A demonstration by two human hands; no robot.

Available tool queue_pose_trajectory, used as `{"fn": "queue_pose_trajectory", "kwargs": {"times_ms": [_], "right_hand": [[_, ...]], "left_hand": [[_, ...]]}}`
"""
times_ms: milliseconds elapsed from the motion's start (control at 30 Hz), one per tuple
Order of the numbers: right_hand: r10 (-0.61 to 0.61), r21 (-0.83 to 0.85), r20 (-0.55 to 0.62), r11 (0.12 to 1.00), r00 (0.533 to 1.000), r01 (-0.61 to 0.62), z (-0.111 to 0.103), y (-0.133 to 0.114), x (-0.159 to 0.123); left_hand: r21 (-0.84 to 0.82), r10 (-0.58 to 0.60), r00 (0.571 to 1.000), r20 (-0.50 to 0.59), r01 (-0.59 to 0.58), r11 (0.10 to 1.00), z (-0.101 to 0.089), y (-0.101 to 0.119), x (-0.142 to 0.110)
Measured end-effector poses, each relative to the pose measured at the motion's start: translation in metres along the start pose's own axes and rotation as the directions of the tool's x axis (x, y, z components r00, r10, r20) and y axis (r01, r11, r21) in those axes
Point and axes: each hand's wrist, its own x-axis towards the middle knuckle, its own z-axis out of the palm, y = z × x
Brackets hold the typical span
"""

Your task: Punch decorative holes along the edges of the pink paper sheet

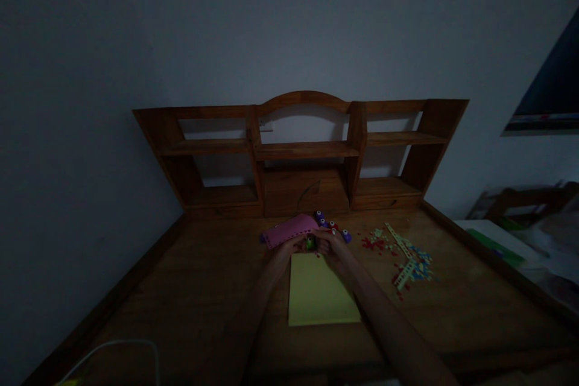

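My left hand [296,245] and my right hand [329,240] meet above the far edge of a yellow sheet or pad [319,292]. Between them is a small green piece [310,242] with a pale round spot, and the fingers of my left hand close on it. My right hand's fingers are bent in beside it; what they pinch is too dark and small to make out. A pink sheet [289,230] with a row of dark marks along its edge lies against my left hand. Just beyond my hands are several small purple pieces [346,235] and a red piece [333,225], with pale round tops.
To the right, small red pieces [373,243] and blue pieces [421,268] lie scattered around pale yellow ladder-like strips [398,240]. A wooden shelf unit [307,149] stands along the back of the desk [203,289]. A white cable [122,342] curves at the front left.
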Motion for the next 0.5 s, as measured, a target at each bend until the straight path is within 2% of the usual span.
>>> {"fn": "queue_pose_trajectory", "kwargs": {"times_ms": [233, 500], "right_hand": [[0.013, 0.037, -0.023, 0.999, 1.000, -0.012, -0.002, 0.001, 0.006], [0.011, 0.039, -0.045, 0.999, 0.999, -0.010, 0.002, -0.005, 0.000]], "left_hand": [[-0.049, -0.013, 1.000, -0.015, 0.012, 0.999, -0.012, -0.008, 0.006], [-0.072, 0.014, 0.999, 0.033, -0.012, 0.997, -0.011, -0.008, 0.005]]}}
